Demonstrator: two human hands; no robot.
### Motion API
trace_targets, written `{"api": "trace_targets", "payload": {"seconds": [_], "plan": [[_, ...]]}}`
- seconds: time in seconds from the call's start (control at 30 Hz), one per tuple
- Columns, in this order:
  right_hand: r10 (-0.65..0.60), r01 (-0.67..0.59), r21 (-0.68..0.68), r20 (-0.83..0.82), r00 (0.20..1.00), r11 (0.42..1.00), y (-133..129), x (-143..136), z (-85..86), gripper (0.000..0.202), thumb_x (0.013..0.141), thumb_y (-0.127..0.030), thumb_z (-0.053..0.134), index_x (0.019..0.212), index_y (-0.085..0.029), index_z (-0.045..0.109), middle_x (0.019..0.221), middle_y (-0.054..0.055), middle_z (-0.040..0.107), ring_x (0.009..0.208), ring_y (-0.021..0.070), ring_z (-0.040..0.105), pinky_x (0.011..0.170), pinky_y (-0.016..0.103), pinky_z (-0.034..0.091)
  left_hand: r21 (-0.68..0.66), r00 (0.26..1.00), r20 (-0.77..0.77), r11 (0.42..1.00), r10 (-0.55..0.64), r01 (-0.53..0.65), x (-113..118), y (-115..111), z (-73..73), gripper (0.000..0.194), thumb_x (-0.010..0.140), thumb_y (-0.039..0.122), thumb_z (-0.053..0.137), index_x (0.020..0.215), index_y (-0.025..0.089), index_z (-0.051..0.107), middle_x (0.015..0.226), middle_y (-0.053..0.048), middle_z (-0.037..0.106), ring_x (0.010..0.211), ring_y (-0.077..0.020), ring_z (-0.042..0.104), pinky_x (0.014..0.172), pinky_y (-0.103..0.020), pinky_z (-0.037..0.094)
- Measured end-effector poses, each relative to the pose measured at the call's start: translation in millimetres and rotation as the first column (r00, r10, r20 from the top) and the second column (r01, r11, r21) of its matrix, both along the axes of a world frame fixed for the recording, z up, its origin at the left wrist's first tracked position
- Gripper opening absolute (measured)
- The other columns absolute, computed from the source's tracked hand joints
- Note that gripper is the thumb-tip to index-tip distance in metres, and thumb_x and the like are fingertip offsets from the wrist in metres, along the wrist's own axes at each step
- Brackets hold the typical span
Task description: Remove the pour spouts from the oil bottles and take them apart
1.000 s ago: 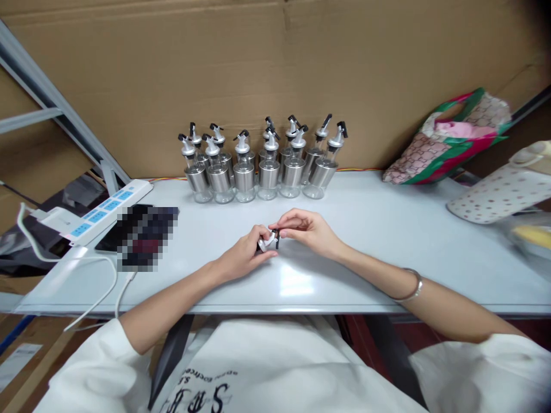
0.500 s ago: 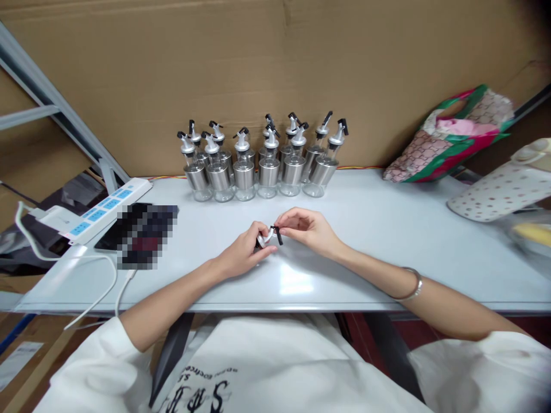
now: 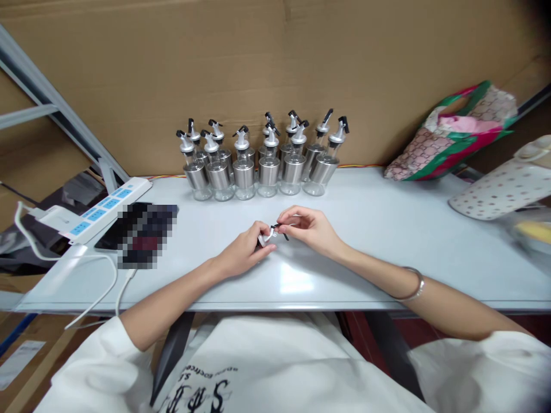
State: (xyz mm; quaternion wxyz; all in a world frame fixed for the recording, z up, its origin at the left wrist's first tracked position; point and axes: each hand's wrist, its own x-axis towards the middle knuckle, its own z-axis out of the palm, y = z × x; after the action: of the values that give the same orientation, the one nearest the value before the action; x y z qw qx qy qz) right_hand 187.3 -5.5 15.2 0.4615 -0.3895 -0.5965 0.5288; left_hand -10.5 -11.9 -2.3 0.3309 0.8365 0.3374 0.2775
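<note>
My left hand (image 3: pixel 246 250) is closed around a silver-grey pourer top (image 3: pixel 267 237), whose spout end points toward my other hand. At that end sits a small black flip cap (image 3: pixel 283 230), pinched between the thumb and fingers of my right hand (image 3: pixel 310 229). Both hands are held close together above the table. Behind them stand two rows of glass oil bottles (image 3: pixel 268 170) with steel sleeves, each fitted with a similar silver pourer and black cap. My left fingers hide the lower part of the pourer top.
On the grey table (image 3: pixel 370 241), a white power strip (image 3: pixel 107 207) and a dark phone (image 3: pixel 123 229) with a white cable lie at left. To the right are a patterned bag (image 3: pixel 447 137) and a dotted white tumbler (image 3: pixel 495 192). A cardboard wall (image 3: pixel 241 63) closes off the back.
The black cap has turned at the spout end, its free end swinging to the right. My right hand has shifted very slightly; my left hand keeps its hold on the pourer top.
</note>
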Motion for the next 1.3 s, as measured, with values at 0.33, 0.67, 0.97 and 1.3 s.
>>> {"api": "trace_targets", "payload": {"seconds": [0.33, 0.67, 0.97, 1.3], "plan": [[-0.026, 0.026, -0.04, 0.023, 0.999, 0.999, 0.8, -0.3, -0.5, 0.021, 0.061, -0.028, 0.075, 0.073, -0.017, 0.062, 0.066, -0.001, 0.068, 0.065, 0.0141, 0.066, 0.066, 0.027, 0.05, 0.015, 0.999, -0.038, 1.0, -0.009, 0.01, 0.2, -1.1, 1.8, 0.019, 0.087, 0.032, 0.049, 0.097, 0.021, 0.038, 0.092, -0.001, 0.053, 0.071, -0.0127, 0.052, 0.068, -0.026, 0.041], [-0.006, 0.008, -0.032, 0.05, 0.999, 0.999, -0.4, 0.6, -1.4, 0.021, 0.063, -0.03, 0.075, 0.076, -0.017, 0.066, 0.069, 0.0, 0.069, 0.067, 0.014, 0.065, 0.066, 0.027, 0.051, 0.018, 0.999, -0.039, 1.0, -0.015, 0.016, 0.3, -1.2, 1.6, 0.018, 0.088, 0.033, 0.048, 0.096, 0.021, 0.038, 0.09, -0.001, 0.052, 0.068, -0.0123, 0.05, 0.066, -0.026, 0.04], [0.067, -0.071, 0.053, 0.06, 0.996, 0.996, -0.6, 1.6, -4.7, 0.024, 0.07, -0.031, 0.072, 0.09, -0.018, 0.074, 0.096, 0.006, 0.072, 0.089, 0.0189, 0.068, 0.084, 0.033, 0.054, 0.011, 0.998, -0.03, 0.999, 0.05, -0.05, 0.5, -1.1, 2.4, 0.015, 0.086, 0.029, 0.047, 0.094, 0.021, 0.036, 0.081, 0.002, 0.05, 0.065, -0.0118, 0.047, 0.063, -0.025, 0.037], [0.136, -0.143, 0.099, 0.074, 0.988, 0.985, 2.2, 4.3, -6.0, 0.027, 0.066, -0.027, 0.076, 0.092, -0.02, 0.074, 0.098, 0.006, 0.069, 0.092, 0.0197, 0.067, 0.082, 0.033, 0.056, 0.005, 0.999, -0.021, 0.999, 0.037, -0.037, -0.4, -0.4, 1.6, 0.015, 0.086, 0.029, 0.047, 0.094, 0.021, 0.037, 0.082, 0.002, 0.051, 0.065, -0.0112, 0.047, 0.064, -0.025, 0.037]]}}
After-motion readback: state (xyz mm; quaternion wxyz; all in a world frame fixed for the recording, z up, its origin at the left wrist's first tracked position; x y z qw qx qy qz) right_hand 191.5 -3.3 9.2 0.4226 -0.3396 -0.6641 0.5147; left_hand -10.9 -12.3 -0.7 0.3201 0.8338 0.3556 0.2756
